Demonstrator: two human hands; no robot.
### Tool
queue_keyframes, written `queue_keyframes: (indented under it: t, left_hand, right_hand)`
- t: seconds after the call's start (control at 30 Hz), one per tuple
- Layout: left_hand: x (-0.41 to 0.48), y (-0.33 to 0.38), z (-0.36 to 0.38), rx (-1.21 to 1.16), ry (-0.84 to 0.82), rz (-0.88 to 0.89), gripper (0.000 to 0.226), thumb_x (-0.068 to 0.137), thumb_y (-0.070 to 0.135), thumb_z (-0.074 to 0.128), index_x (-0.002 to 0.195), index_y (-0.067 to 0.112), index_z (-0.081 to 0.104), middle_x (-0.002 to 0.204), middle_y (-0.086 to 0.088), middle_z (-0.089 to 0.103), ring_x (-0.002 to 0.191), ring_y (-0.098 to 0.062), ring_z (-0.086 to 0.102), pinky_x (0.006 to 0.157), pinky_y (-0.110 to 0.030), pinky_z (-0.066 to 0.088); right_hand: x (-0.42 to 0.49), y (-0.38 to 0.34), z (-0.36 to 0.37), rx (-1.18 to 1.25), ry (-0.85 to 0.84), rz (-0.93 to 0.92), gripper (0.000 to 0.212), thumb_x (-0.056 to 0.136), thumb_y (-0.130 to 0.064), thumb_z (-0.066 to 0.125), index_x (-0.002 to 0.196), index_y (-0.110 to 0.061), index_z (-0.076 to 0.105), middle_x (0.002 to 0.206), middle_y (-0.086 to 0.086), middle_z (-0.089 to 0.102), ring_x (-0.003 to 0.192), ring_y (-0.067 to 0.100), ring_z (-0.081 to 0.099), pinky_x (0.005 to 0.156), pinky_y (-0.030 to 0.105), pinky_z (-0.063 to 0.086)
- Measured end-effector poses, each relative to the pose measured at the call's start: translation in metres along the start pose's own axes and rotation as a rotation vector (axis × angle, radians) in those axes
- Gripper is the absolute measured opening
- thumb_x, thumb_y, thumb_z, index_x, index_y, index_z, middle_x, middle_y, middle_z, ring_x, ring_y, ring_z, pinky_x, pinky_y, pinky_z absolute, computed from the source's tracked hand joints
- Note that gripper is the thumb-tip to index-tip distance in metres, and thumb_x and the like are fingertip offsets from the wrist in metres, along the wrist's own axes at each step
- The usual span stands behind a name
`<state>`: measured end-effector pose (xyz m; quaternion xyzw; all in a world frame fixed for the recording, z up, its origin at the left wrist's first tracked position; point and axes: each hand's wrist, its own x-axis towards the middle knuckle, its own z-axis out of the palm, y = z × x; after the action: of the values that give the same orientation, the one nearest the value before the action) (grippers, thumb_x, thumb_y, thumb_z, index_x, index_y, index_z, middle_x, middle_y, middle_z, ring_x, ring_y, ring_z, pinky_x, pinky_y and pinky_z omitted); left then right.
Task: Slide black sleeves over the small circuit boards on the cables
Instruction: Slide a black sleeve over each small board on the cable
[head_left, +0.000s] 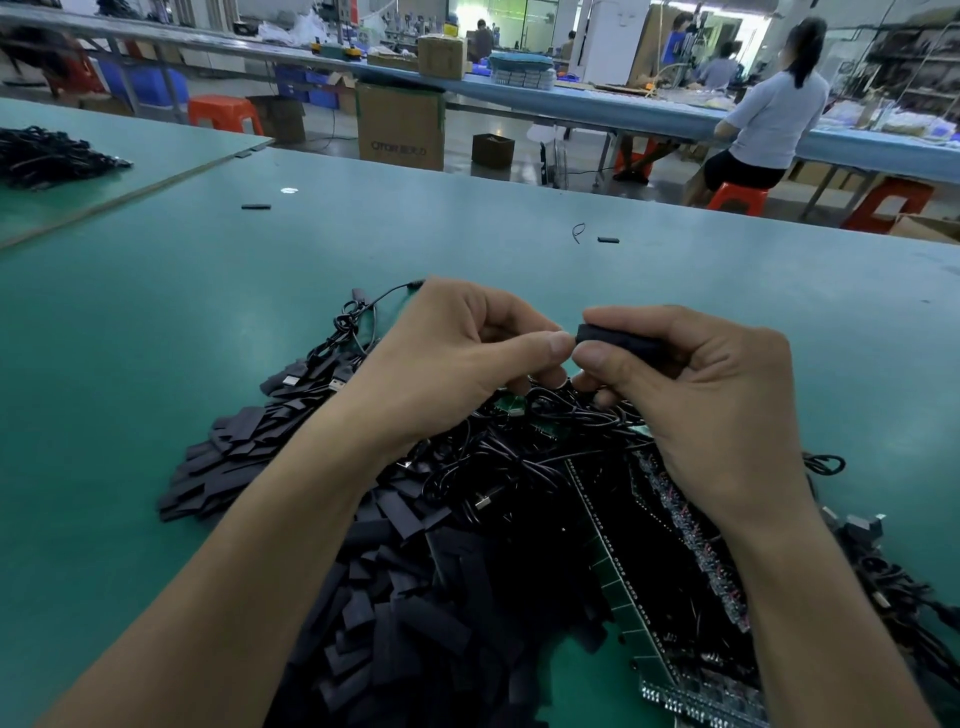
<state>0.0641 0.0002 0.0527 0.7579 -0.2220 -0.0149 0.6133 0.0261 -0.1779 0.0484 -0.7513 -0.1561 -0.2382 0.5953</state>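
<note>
Above the tangle of cables (519, 457), between your two hands, the black sleeve (621, 336) is pinched in the curled fingers (602, 358) of your right hand (696, 400), thumb below and forefinger over the top, with its open end pointing left. Your left hand (447, 353) is curled too, its thumb tip right at that open end; what it pinches there is hidden, so I cannot tell. Under your knuckles a small green circuit board (511, 406) peeks out of the cables. A heap of loose sleeves (363, 571) lies beneath your left forearm, and a panel of green boards (618, 587) runs beside your right wrist. All of it rests on the green tabletop (156, 338), where two stray sleeves (255, 207) lie well apart farther out. Beyond, a person (769, 119) sits on an orange stool at another bench.
</note>
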Motion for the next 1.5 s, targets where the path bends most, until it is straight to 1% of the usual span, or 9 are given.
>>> queue_keyframes:
  t: [0.17,0.33,0.67,0.83,1.0,1.17,1.33,1.43,1.5]
  left_hand:
    - [0.0,-0.001,0.002,0.013,-0.006,-0.008,0.011,0.093,0.018,0.068,0.085,0.016,0.076,0.075,0.004,0.076,0.062,0.0,0.065,0.06,-0.011,0.048]
    - [0.001,-0.003,0.004,0.046,0.051,-0.006,0.012,0.092,0.023,0.07,0.083,0.017,0.076,0.074,0.006,0.076,0.06,0.0,0.064,0.059,-0.012,0.049]
    - [0.001,-0.003,0.011,0.022,0.107,0.025,0.01,0.093,0.017,0.07,0.084,0.015,0.075,0.073,0.004,0.076,0.06,-0.005,0.065,0.066,-0.023,0.057]
    - [0.001,-0.005,0.015,0.037,0.082,0.033,0.009,0.093,0.017,0.07,0.087,0.016,0.076,0.074,0.004,0.077,0.069,-0.019,0.072,0.07,-0.03,0.059]
    - [0.002,-0.007,0.014,0.047,0.031,0.034,0.011,0.094,0.022,0.069,0.085,0.022,0.076,0.075,0.006,0.077,0.068,-0.01,0.07,0.071,-0.027,0.059]
    - [0.0,-0.009,0.015,0.067,0.005,0.05,0.005,0.091,0.025,0.072,0.091,0.022,0.076,0.081,0.005,0.077,0.08,-0.015,0.074,0.077,-0.028,0.061]
    - [0.001,-0.015,-0.001,0.365,-0.085,-0.021,0.034,0.072,0.041,0.086,0.102,0.035,0.072,0.089,0.034,0.067,0.085,0.011,0.064,0.075,-0.014,0.053]
    - [0.005,-0.025,0.0,0.512,-0.089,-0.063,0.02,0.075,0.04,0.085,0.091,0.034,0.074,0.074,0.029,0.067,0.063,0.009,0.061,0.062,-0.014,0.05]
    - [0.008,-0.032,0.003,0.605,-0.024,-0.004,0.01,0.082,0.043,0.079,0.083,0.034,0.076,0.066,0.019,0.068,0.057,0.003,0.06,0.061,-0.025,0.052]
  right_hand:
    - [0.0,-0.002,0.001,-0.053,0.133,-0.013,0.038,0.077,-0.013,0.084,0.106,-0.032,0.068,0.085,-0.014,0.076,0.073,0.009,0.074,0.069,0.018,0.057]
    - [0.001,-0.001,0.003,0.015,0.31,0.008,0.024,0.08,-0.011,0.082,0.096,-0.024,0.07,0.082,-0.009,0.076,0.07,0.009,0.074,0.064,0.016,0.056]
    - [-0.001,0.001,0.008,-0.037,0.269,0.039,0.033,0.081,-0.014,0.082,0.111,-0.021,0.071,0.084,-0.011,0.076,0.075,0.008,0.075,0.076,0.022,0.06]
    - [-0.001,0.001,0.007,-0.003,0.259,0.034,0.029,0.086,-0.011,0.077,0.113,-0.016,0.07,0.08,-0.004,0.076,0.073,0.009,0.074,0.067,0.017,0.058]
    - [-0.001,0.0,0.006,-0.031,0.23,0.019,0.027,0.09,-0.011,0.072,0.114,-0.024,0.068,0.081,-0.01,0.076,0.07,0.008,0.074,0.064,0.016,0.056]
    - [0.0,-0.001,0.002,-0.009,0.209,0.045,0.025,0.089,-0.009,0.074,0.105,-0.027,0.069,0.076,-0.009,0.076,0.068,0.009,0.074,0.06,0.015,0.055]
    - [0.002,-0.003,-0.005,0.021,0.291,0.074,0.022,0.089,-0.007,0.072,0.098,-0.026,0.068,0.07,-0.006,0.074,0.064,0.01,0.071,0.055,0.015,0.05]
    - [0.002,-0.004,-0.006,0.018,0.301,0.102,0.02,0.089,-0.007,0.072,0.097,-0.025,0.067,0.069,-0.005,0.073,0.062,0.01,0.07,0.053,0.016,0.049]
    - [0.002,-0.004,-0.006,-0.015,0.301,0.121,0.02,0.09,-0.009,0.072,0.095,-0.027,0.066,0.069,-0.007,0.074,0.064,0.009,0.071,0.054,0.018,0.05]
